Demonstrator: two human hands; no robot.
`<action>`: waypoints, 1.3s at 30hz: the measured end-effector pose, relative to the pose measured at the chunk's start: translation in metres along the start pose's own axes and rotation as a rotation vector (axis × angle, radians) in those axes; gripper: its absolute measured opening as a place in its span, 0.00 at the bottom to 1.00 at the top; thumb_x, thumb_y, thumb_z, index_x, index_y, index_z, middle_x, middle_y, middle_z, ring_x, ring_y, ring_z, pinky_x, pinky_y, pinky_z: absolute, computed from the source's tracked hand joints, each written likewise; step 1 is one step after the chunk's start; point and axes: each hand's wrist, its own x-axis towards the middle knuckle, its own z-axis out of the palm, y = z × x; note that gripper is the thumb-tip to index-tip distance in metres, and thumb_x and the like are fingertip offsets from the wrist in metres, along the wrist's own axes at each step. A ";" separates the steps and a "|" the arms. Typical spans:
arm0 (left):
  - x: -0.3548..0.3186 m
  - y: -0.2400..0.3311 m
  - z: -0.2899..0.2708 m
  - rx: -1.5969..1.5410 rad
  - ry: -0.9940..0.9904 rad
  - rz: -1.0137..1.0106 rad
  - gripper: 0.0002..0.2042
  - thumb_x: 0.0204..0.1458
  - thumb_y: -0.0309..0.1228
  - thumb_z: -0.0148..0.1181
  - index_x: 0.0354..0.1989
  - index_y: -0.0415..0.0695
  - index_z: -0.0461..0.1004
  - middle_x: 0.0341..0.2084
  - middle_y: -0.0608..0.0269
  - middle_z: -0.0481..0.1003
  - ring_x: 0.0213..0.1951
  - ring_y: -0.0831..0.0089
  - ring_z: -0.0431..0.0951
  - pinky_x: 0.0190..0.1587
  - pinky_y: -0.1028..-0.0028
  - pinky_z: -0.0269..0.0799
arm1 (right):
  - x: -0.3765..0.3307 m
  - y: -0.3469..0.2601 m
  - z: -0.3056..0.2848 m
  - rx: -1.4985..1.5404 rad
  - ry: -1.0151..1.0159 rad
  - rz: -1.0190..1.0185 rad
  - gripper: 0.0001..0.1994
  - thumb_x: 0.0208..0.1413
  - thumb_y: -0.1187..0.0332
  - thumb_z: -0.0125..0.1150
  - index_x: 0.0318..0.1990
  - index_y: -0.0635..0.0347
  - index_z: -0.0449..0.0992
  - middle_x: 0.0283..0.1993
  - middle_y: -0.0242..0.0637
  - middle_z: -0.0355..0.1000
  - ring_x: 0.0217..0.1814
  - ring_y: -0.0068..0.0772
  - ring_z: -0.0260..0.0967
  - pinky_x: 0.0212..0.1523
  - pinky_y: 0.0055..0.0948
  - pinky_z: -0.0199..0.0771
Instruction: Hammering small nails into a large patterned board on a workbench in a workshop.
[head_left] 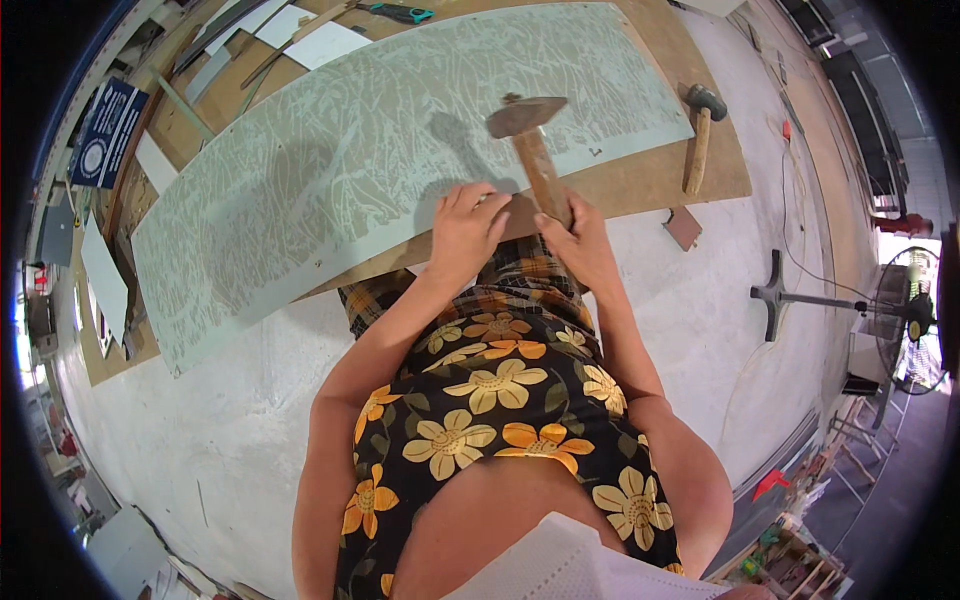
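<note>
My right hand [582,240] grips the wooden handle of a hammer [538,160]. Its brown metal head is raised over the near edge of a large patterned grey-green sheet [330,150]. At that edge, left of the handle, is my left hand [465,230]. Its fingers are curled together in a pinch; whatever they hold, if anything, is too small to make out. Under the sheet lies a brown board [640,185], its border showing along the near and right sides. A black-headed mallet [702,145] with a wooden handle rests on the board's right part.
Strips and white offcuts [325,45] lie at the far left, near a tool with teal handles [400,12]. A small brown piece [683,228] is on the pale floor [230,430]. To the right stand a fan [908,318] and its dark base [775,295].
</note>
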 end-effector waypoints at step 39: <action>0.052 -0.016 0.070 -0.183 -0.111 -0.169 0.17 0.44 0.21 0.65 0.44 0.41 0.74 0.34 0.56 0.73 0.42 0.57 0.74 0.46 0.62 0.70 | -0.054 0.015 -0.039 0.084 0.096 0.320 0.17 0.56 0.66 0.60 0.47 0.70 0.73 0.26 0.30 0.68 0.26 0.19 0.61 0.28 0.23 0.64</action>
